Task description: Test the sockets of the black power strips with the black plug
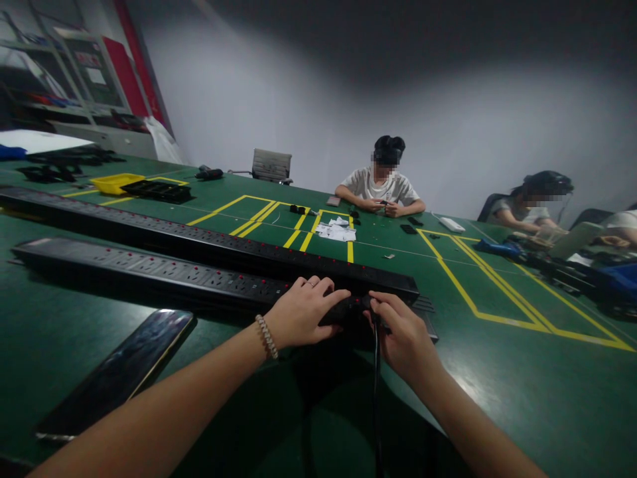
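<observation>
The right hand (pixel 404 335) pinches a plug (pixel 367 304) at the right end of the near power strip (pixel 164 269) on the surface (pixel 517 392) — likely light and stiff, best held by its body, not the flexible cord (pixel 377 398). The left hand (pixel 304 311) grips the strip — probably rigid, fairly heavy.

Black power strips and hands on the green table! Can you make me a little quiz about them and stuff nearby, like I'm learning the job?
1. True or false: the phone lies nearer the camera than both black power strips.
2. On which side is the person's beaded bracelet? A: left. B: right.
3. Fill in: a black ____ hangs from the right hand.

Key: 1 true; 2 A; 3 cable.
</observation>
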`<state>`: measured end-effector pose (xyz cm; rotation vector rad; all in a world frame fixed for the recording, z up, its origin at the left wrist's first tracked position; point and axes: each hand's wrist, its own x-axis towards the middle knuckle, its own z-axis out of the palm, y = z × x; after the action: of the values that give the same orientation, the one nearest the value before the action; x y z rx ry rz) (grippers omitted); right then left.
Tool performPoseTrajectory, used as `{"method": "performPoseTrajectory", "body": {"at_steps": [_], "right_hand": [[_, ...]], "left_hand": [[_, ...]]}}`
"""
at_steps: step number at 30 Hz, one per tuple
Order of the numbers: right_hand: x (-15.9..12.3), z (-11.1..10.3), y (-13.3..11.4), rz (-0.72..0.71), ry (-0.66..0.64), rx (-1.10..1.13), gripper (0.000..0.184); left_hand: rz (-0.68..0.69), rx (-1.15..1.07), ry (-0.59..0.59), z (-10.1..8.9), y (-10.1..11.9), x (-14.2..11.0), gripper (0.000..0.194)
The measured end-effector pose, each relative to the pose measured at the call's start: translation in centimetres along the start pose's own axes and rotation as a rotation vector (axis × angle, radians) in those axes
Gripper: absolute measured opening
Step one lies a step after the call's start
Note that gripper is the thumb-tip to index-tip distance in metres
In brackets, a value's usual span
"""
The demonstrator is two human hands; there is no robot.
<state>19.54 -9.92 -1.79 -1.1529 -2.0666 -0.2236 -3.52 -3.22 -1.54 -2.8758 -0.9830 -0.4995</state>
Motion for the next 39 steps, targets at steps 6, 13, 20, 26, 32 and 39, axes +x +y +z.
{"method": "performPoseTrajectory", "body": {"at_steps": [6,13,20,26,32,39], "right_hand": [[0.1,0.1,-0.8,0.023,-0.055,-0.072,0.020],[0.1,0.2,-1.3,0.057,-0.063,-0.095,0.018],[0.0,0.5,-1.4,0.083,-0.080,-0.131,0.021],[0.0,0.6,-1.3,0.070,-0.042,-0.084,0.022],[0.0,0.6,-0.6,0.145,0.032,0.026,0.009],[-0.4,1.2,0.6,0.143,0.111,0.169,0.009]], "left_hand": [[0.002,0.006,-0.006,0.0,0.1,0.0,0.064],[0.006,0.010,0.000,0.2,0.2,0.1,0.062],[0.007,0.020,-0.008,0.3,0.3,0.1,0.060],[0.003,0.012,-0.005,0.4,0.3,0.2,0.061],[0.004,0.020,-0.020,0.2,0.4,0.1,0.064],[0.008,0.046,-0.024,0.4,0.7,0.2,0.066]]}}
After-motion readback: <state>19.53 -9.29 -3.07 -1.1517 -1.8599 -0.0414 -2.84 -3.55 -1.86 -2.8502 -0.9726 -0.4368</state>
